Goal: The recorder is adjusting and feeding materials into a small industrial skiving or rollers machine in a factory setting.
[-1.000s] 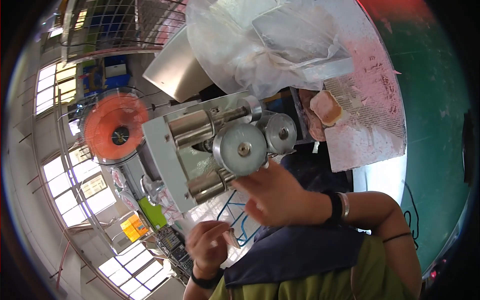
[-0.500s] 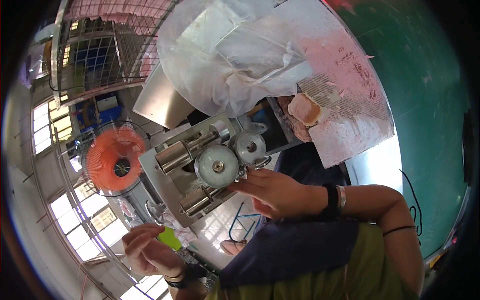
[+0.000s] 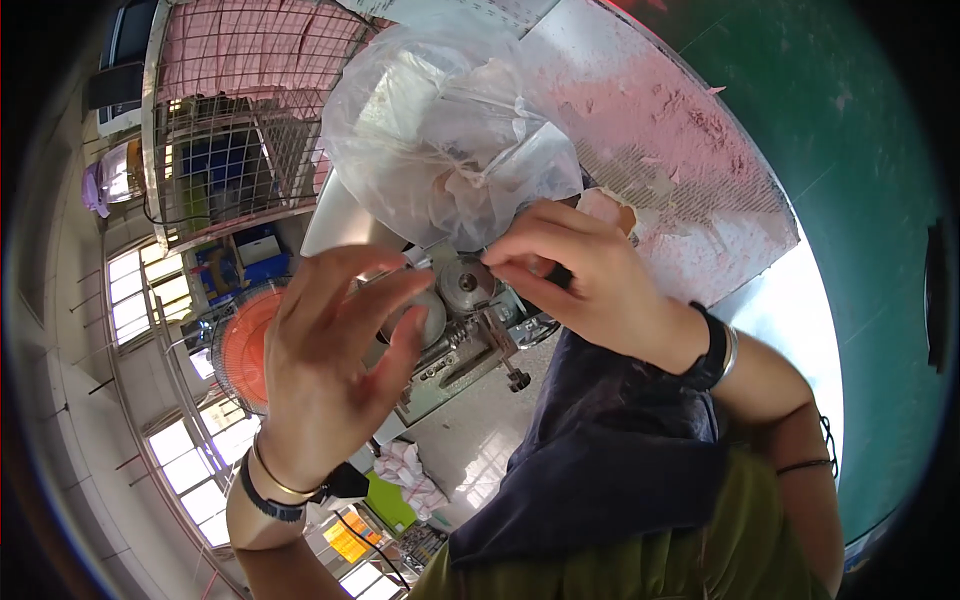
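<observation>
The right hand [image 3: 590, 275] has its fingers [image 3: 525, 262] pressed together, pinching at the knotted neck of a clear plastic bag [image 3: 445, 140] that sits on top of a metal machine [image 3: 465, 320]. The left hand [image 3: 335, 360] hangs just beside it, fingers spread and holding nothing (an orange fan [image 3: 245, 345] shows behind it).
</observation>
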{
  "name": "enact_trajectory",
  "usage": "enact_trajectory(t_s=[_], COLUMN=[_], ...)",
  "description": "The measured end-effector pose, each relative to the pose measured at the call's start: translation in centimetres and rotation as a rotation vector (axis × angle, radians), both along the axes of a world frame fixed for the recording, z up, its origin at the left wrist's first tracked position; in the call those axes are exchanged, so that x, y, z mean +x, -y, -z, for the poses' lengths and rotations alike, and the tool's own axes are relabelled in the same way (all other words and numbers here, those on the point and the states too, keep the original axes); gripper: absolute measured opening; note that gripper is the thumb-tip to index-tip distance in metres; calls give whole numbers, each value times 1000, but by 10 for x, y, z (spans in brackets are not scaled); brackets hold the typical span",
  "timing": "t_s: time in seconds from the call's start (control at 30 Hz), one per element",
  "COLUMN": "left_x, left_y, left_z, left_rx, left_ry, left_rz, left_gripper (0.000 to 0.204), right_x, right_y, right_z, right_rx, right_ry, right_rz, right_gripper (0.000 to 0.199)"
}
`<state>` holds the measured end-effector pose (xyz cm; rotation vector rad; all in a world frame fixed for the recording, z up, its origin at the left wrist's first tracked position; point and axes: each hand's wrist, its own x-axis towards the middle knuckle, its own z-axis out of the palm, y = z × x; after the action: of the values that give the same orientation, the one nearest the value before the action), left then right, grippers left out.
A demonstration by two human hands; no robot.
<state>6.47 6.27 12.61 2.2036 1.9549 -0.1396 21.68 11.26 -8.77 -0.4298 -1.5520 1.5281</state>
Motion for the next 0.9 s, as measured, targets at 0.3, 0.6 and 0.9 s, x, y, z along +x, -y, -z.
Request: enact_trajectory(t_s=[0.3, 0.6, 0.9], left_x=[-25, -25, 14], left_y=[10, 20, 10], left_z=[-5, -8, 17], left_rx=[64, 78, -60], left_ry=[98, 50, -655], left_rz=[-26, 132, 395], left_gripper=[20, 19, 44], right_x=[-12, 2, -4], right_y=[-21, -8, 78], right_z=[-28, -16, 64], right_rx=[541, 135, -21], right_ry=[233, 95, -75], right_rz=[-75, 202, 355], right_gripper=[14, 8, 18])
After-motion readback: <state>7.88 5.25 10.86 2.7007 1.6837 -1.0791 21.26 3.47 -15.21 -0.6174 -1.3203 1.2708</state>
